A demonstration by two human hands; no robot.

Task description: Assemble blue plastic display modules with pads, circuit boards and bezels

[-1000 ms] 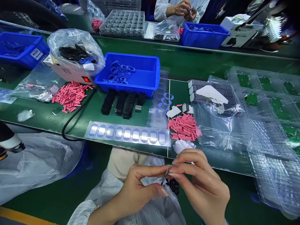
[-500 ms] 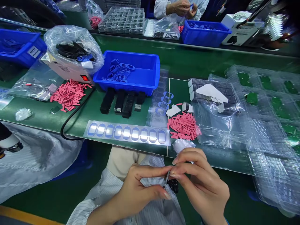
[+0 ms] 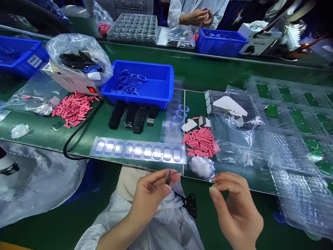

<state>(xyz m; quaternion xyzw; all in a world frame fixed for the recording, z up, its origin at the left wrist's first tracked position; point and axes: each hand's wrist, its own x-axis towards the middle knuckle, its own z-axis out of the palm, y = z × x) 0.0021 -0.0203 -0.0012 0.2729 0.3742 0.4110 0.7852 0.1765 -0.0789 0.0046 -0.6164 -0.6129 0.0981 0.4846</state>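
My left hand (image 3: 153,194) pinches a small, thin, dark grey flat piece (image 3: 168,177) between thumb and fingers, seen nearly edge-on, over my lap. To its right, my right hand (image 3: 238,205) is apart from it, thumb and forefinger curved with a gap between their tips. Nothing shows clearly between them. The right fingertips are beside a crumpled heap of clear film (image 3: 201,166) at the bench edge. Ahead of the left hand lies a clear strip (image 3: 139,151) bearing a row of blue-rimmed oval pieces with shiny rectangular centres.
Pink strips (image 3: 200,142) lie heaped beside white pieces (image 3: 189,125). A blue bin (image 3: 156,99) holds blue frames, with black stacked pieces (image 3: 140,119) before it. Clear trays (image 3: 286,156) with green pieces stand right. A co-worker's hands (image 3: 199,17) are across the bench.
My hands have come apart: the left moved left and up with the grey piece, while the right moved right, off the piece and beside the film heap. The view shifted slightly.
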